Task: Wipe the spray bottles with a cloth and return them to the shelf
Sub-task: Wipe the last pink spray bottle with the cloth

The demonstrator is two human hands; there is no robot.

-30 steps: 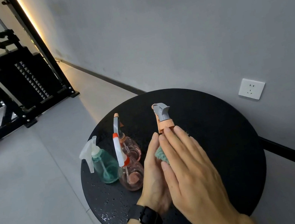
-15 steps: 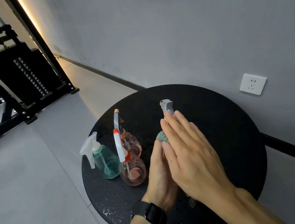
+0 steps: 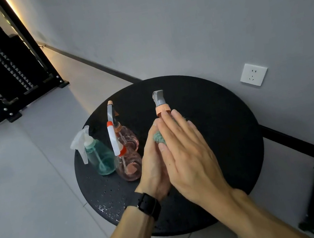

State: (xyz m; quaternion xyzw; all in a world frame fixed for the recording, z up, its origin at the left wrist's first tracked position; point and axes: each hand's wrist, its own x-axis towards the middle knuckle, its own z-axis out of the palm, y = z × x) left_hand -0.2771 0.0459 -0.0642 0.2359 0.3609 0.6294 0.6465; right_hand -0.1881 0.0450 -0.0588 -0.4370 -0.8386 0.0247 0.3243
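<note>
1. Head view, work in hand: one bottle (image 3: 161, 103) is held between the two palms above the round black desk (image 3: 227, 127). Only its grey nozzle and orange collar show; the body is hidden by the hands.
2. Left hand (image 3: 154, 165), watch on the wrist: grip spread, fingers straight, palm pressed to the bottle's left side.
3. Right hand (image 3: 187, 155): grip spread likewise, fingers straight and together, laid flat on the right side.
4. The cloth (image 3: 158, 138), teal, shows as a small tuft between the palms, against the bottle.
5. Remaining stock: a teal bottle (image 3: 100, 158) and two pink bottles (image 3: 129, 165), (image 3: 125, 137), stand upright, close together, on the desk's left part, just left of the hands.
6. Water spots lie on the desk's near left edge.
7. Assessment: wiping is under way on one bottle. Whether the three standing bottles are already wiped cannot be told. No shelf is in view, so returning appears outstanding for all four.
</note>
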